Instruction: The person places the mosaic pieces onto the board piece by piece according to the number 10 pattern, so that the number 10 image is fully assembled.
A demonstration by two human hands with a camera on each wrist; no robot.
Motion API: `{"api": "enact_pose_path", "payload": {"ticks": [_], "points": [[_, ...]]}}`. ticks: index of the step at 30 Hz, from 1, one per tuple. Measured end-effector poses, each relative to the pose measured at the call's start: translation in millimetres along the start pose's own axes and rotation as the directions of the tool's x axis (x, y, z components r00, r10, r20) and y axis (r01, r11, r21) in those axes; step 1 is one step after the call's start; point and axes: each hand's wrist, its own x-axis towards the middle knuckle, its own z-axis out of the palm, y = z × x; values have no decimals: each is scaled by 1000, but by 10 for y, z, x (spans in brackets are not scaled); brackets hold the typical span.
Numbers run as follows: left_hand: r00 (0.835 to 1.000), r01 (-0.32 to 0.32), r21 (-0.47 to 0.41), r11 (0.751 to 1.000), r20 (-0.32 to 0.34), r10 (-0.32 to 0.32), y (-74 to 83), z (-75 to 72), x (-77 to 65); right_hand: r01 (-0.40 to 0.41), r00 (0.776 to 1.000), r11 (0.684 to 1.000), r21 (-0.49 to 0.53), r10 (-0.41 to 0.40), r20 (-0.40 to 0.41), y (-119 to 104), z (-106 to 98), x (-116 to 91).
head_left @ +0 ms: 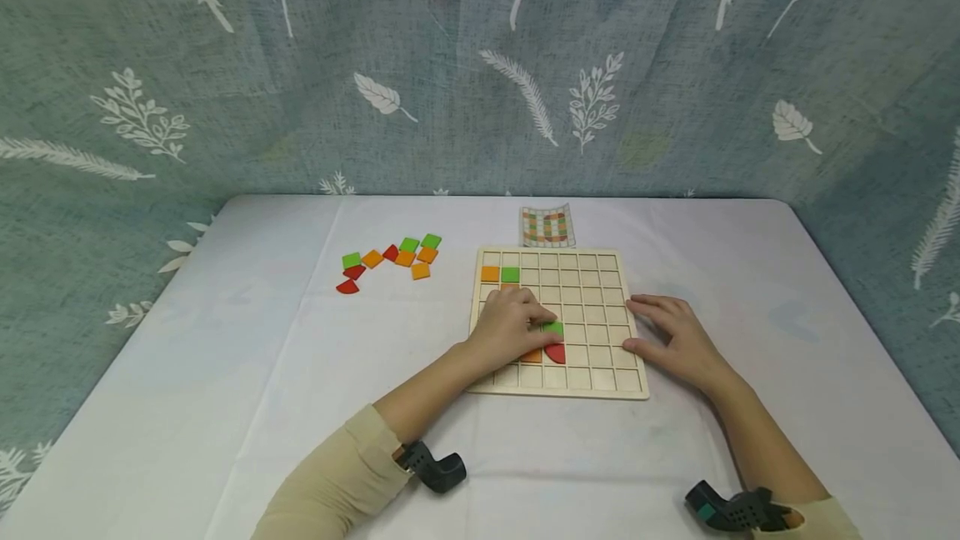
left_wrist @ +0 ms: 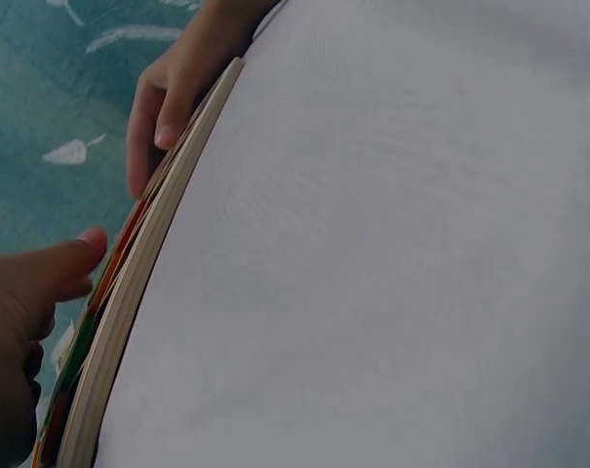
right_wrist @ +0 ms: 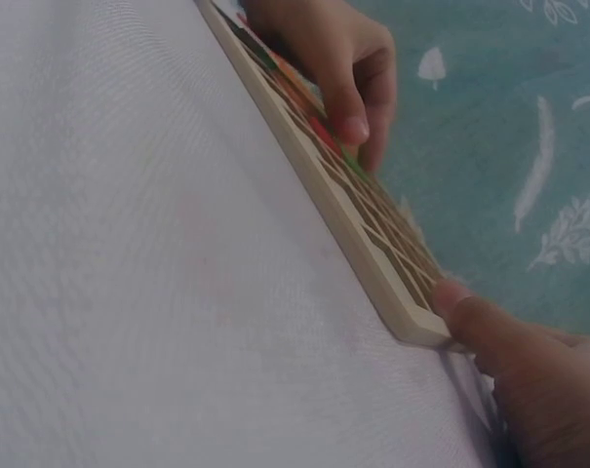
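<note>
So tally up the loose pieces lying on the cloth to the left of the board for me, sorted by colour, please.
Orange pieces: 4
Green pieces: 3
Red pieces: 3
Total: 10

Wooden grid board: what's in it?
The wooden grid board holds orange tiles, green tiles and a red quarter-circle tile; the left hand covers some cells, so their contents can't be seen.
</note>
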Motion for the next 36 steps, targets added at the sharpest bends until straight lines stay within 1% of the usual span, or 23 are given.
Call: {"api": "enact_pose_path", "payload": {"ticks": [4,7,13,17,20,24,29,33,36], "points": [[999,9,-65,998,-32,-12,-78,-51,-34,12,1000,1000,4,-12,-8,0,-3,3],[998,25,-95,995,-56,-30,-158,-102,-73,18,1000,1000,5,-18,-8,-5,-4,7],[993,68,-81,994,-93,-75,-301,-231,-132,12,1000,1000,-6,-12,-2,-6,-7,10],[985,135,-101,986,-92,-145,-413,-311,-184,7,1000,1000,-5,-7,3,-2,-7,2],[977,174,-114,978,-106,-186,-518,-369,-240,7,1000,1000,-4,-7,5,-4,-5,1],[972,177,-87,980,-142,-188,-657,-453,-306,14,1000,1000,-9,-14,-1,-4,-7,4],[964,208,-50,977,-160,-213,-828,-556,-355,15,1000,1000,-3,-15,-6,4,-15,7],[954,237,-22,971,-184,-237,-966,-637,-388,8,1000,1000,1,-8,-2,4,-6,8],[942,270,-14,963,-202,-267,-1059,-702,-411,2,1000,1000,3,-2,0,1,1,8]]}}
